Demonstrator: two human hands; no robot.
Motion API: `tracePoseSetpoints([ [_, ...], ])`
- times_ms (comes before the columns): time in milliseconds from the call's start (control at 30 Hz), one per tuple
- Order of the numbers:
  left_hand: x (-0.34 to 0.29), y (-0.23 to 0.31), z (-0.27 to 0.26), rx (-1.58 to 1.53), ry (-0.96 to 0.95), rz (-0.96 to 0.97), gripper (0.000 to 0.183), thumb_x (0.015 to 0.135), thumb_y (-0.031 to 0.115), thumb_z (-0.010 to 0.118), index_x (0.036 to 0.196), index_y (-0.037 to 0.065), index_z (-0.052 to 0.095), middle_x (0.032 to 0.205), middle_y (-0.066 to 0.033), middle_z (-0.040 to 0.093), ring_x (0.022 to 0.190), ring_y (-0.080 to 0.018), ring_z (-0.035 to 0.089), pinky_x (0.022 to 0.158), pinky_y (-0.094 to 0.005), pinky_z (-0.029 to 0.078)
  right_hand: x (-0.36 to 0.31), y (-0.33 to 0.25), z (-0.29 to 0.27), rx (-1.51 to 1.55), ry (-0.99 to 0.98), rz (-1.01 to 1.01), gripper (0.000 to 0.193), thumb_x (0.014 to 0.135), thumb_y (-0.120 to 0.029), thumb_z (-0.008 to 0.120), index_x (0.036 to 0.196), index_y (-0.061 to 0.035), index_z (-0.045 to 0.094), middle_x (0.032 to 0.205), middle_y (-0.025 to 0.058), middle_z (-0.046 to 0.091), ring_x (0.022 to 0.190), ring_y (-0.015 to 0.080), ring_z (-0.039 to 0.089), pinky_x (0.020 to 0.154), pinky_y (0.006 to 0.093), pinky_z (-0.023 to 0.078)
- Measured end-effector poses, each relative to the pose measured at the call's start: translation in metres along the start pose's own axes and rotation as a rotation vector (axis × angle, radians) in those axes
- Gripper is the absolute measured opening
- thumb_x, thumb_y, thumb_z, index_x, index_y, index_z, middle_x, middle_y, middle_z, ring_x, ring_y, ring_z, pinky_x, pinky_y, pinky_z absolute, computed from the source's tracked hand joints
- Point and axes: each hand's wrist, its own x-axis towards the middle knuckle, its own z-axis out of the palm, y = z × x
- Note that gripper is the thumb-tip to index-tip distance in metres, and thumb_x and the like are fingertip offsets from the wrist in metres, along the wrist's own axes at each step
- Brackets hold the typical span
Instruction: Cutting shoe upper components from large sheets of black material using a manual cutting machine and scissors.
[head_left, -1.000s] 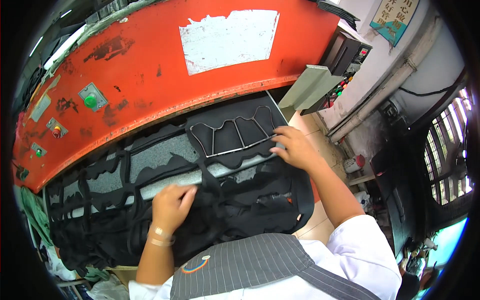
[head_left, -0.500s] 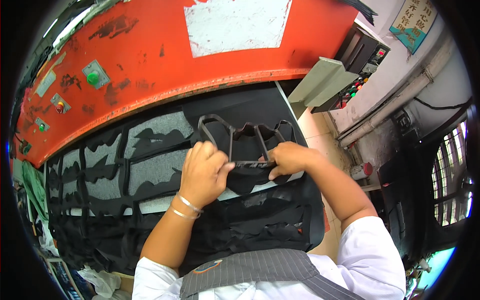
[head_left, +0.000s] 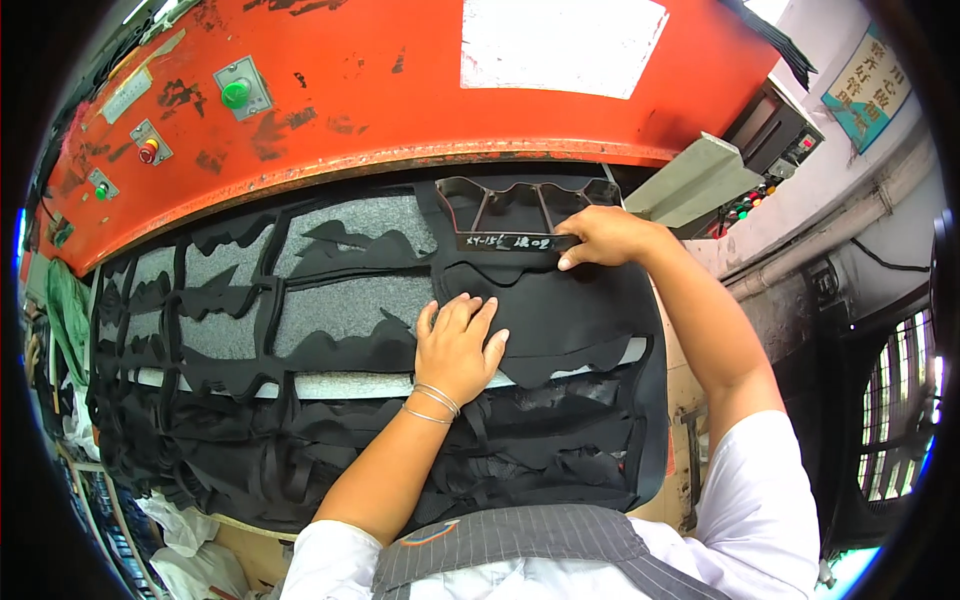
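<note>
Dark scalloped metal frame point(head_left: 497, 243), long axis running crosswise beyond the spread left hand point(head_left: 456, 343), is being pinched near its right end by the nearer right hand point(head_left: 603, 236).

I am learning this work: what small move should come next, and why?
Perhaps the right hand should settle the metal frame on the black sheet: it grips the frame's near right corner, while the left hand lies spread on the sheet, clear of the frame.
</note>
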Motion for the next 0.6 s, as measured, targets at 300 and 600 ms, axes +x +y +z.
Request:
tracePoseSetpoints([
  [300,0.068,-0.073,-0.009,-0.105,0.111,-0.273,0.029,0.077,0.030,0.070,0.098,0.010,0.071,0.089,-0.0041,0.060,0.091,-0.0232,0.055,0.084,-0.0381,0.038,0.015,0.042,0.060,-0.097,0.841,-0.182,0.055,0.063,-0.033,0.080,0.113,-0.0167,0.061,0.132,0.0139,0.045,0.124,0.0343,0.037,0.101,0.0424,0.036],
  [600,0.082,-0.081,0.023,-0.123,0.080,-0.255,0.028,0.075,0.030,0.071,0.095,0.011,0.073,0.080,-0.0047,0.059,0.083,-0.0227,0.057,0.073,-0.0346,0.041,-0.004,0.086,0.091,0.360,0.817,0.161,0.035,0.073,-0.018,0.075,0.105,-0.0120,0.063,0.121,0.0200,0.056,0.119,0.0347,0.049,0.098,0.0385,0.039],
])
